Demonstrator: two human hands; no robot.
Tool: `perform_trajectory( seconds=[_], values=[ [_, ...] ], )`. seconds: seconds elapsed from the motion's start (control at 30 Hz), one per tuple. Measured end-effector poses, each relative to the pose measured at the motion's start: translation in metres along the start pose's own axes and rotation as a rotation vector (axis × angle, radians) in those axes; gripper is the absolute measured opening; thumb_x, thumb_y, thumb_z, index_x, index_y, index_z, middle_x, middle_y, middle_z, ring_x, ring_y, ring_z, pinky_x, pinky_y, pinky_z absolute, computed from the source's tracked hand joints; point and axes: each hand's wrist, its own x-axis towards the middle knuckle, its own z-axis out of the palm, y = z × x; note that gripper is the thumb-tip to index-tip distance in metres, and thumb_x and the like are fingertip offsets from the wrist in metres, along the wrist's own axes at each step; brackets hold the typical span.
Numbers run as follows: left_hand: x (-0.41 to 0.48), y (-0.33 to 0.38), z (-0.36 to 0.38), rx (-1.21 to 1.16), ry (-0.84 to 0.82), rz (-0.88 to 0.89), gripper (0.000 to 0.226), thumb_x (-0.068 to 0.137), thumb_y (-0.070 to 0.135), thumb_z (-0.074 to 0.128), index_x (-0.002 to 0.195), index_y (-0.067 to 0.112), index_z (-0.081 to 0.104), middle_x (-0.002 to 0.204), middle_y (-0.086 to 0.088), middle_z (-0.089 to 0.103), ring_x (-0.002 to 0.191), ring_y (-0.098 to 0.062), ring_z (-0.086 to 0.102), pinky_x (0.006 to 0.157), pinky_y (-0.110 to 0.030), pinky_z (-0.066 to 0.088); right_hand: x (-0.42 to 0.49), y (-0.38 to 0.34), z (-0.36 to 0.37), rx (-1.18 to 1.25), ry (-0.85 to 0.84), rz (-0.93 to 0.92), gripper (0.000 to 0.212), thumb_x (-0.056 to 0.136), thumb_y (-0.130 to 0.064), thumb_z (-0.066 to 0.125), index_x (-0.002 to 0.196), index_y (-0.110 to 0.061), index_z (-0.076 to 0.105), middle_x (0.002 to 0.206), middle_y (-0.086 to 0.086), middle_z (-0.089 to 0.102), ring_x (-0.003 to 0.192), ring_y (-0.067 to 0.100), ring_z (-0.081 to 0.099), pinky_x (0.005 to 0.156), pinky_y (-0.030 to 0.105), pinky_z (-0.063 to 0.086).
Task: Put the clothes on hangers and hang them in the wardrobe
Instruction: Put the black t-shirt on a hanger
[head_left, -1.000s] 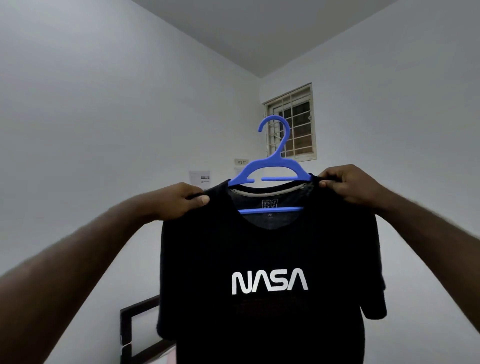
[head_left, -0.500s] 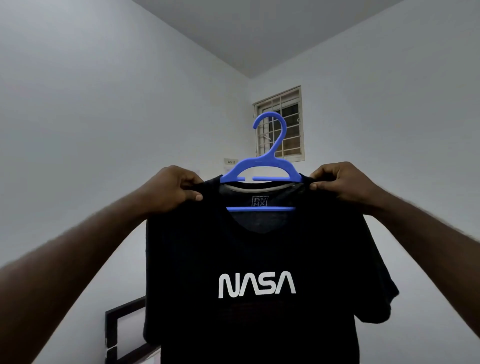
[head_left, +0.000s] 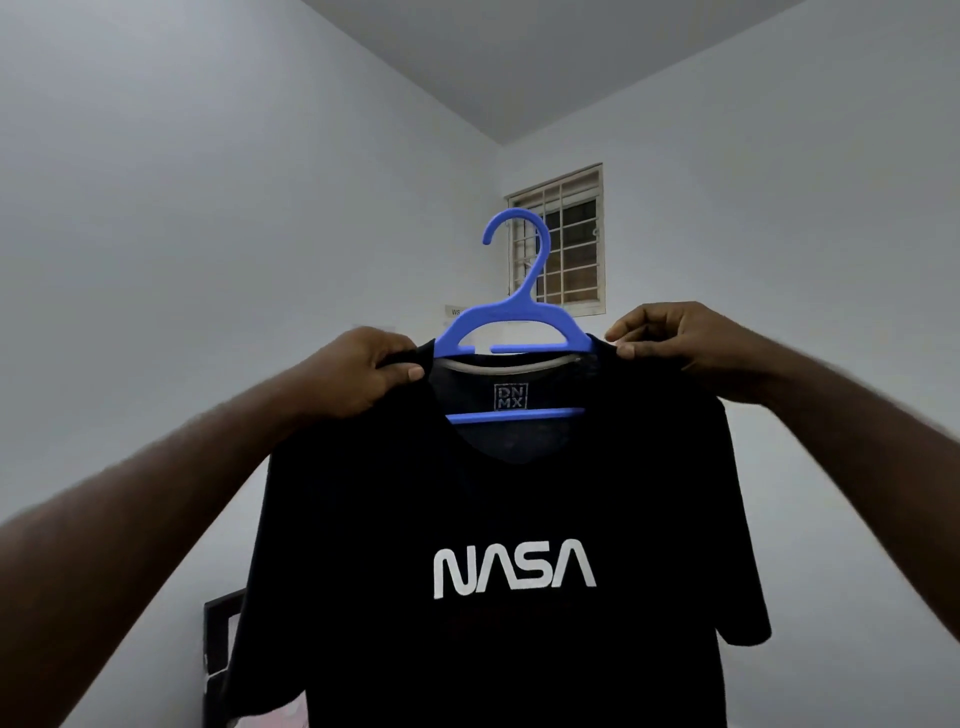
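Over the last second the black T-shirt (head_left: 509, 519), already on the blue hanger (head_left: 511, 325), has been raised slightly and squared, each shoulder pinched by the left hand (head_left: 358, 371) and right hand (head_left: 675, 338), so hanging in the wardrobe seems next.

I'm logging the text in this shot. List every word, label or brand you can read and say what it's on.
"NASA": white letters on the chest of the black T-shirt.
"DN MX": two rows in a square neck label printed inside the collar, above the lower bar of the blue hanger.
"WS": start of a small wall sign behind the hanger; the rest is hidden.
Paper on the wall behind the left hand: mostly hidden, unreadable.
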Motion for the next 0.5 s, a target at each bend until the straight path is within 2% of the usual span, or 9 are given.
perform_trajectory(
  seconds=[0.1, 0.17, 0.27, 0.33, 0.37, 0.43, 0.5],
  values=[
    [0.0, -0.001, 0.007, -0.062, 0.1, -0.005, 0.007, 0.092, 0.015, 0.063, 0.09, 0.013, 0.069, 0.082, -0.002, 0.071, 0.074, -0.014, 0.062, 0.075, -0.029, 0.046, -0.001, 0.005, -0.014, -0.155, -0.264, 0.161, 0.023, 0.096, -0.013, 0.056, 0.116, -0.006, 0.066, 0.109, 0.011, 0.071, 0.094, 0.018, 0.068, 0.076, 0.023, 0.054],
    [-0.001, -0.003, 0.015, -0.121, 0.115, -0.011, 0.008, 0.09, 0.016, 0.068, 0.096, 0.015, 0.072, 0.088, -0.001, 0.074, 0.082, -0.012, 0.067, 0.08, -0.027, 0.049, 0.001, 0.017, -0.015, -0.251, -0.32, 0.179, 0.022, 0.1, -0.014, 0.052, 0.112, -0.005, 0.068, 0.108, 0.015, 0.071, 0.093, 0.021, 0.068, 0.082, 0.03, 0.053],
    [-0.002, -0.008, 0.021, -0.214, -0.063, -0.058, 0.023, 0.095, 0.029, 0.059, 0.101, 0.01, 0.072, 0.092, -0.004, 0.073, 0.078, -0.006, 0.063, 0.076, -0.02, 0.048, 0.007, 0.039, -0.015, -0.197, -0.232, 0.118, 0.018, 0.097, -0.01, 0.056, 0.106, -0.004, 0.071, 0.105, 0.02, 0.07, 0.09, 0.022, 0.067, 0.085, 0.036, 0.052],
    [0.0, -0.011, 0.027, -0.301, -0.281, -0.172, 0.041, 0.098, 0.039, 0.048, 0.1, 0.003, 0.067, 0.088, -0.004, 0.066, 0.077, -0.006, 0.057, 0.073, -0.02, 0.045, 0.012, 0.051, -0.015, -0.182, -0.181, 0.06, 0.015, 0.094, -0.006, 0.061, 0.103, -0.005, 0.073, 0.101, 0.016, 0.073, 0.087, 0.019, 0.068, 0.083, 0.032, 0.054],
    [0.002, -0.013, 0.034, -0.331, -0.342, -0.211, 0.041, 0.099, 0.038, 0.047, 0.1, 0.001, 0.066, 0.087, -0.006, 0.064, 0.079, -0.01, 0.056, 0.074, -0.025, 0.044, 0.015, 0.058, -0.015, -0.198, -0.154, 0.029, 0.015, 0.092, -0.005, 0.063, 0.102, -0.006, 0.074, 0.099, 0.013, 0.074, 0.086, 0.018, 0.069, 0.081, 0.029, 0.055],
    [0.013, -0.017, 0.052, -0.344, -0.291, -0.217, 0.029, 0.099, 0.027, 0.053, 0.099, 0.001, 0.066, 0.086, -0.01, 0.065, 0.079, -0.015, 0.056, 0.077, -0.031, 0.043, 0.022, 0.071, -0.015, -0.204, -0.081, -0.031, 0.017, 0.089, 0.001, 0.065, 0.099, -0.01, 0.075, 0.094, 0.007, 0.076, 0.083, 0.013, 0.07, 0.077, 0.022, 0.055],
    [0.029, -0.017, 0.072, -0.354, -0.092, -0.171, 0.017, 0.097, 0.016, 0.058, 0.098, 0.004, 0.069, 0.092, -0.013, 0.073, 0.082, -0.015, 0.062, 0.082, -0.031, 0.048, 0.028, 0.084, -0.015, -0.128, 0.006, -0.083, 0.024, 0.086, 0.007, 0.065, 0.099, -0.011, 0.075, 0.09, 0.004, 0.077, 0.081, 0.01, 0.071, 0.073, 0.017, 0.054]
  ],
)
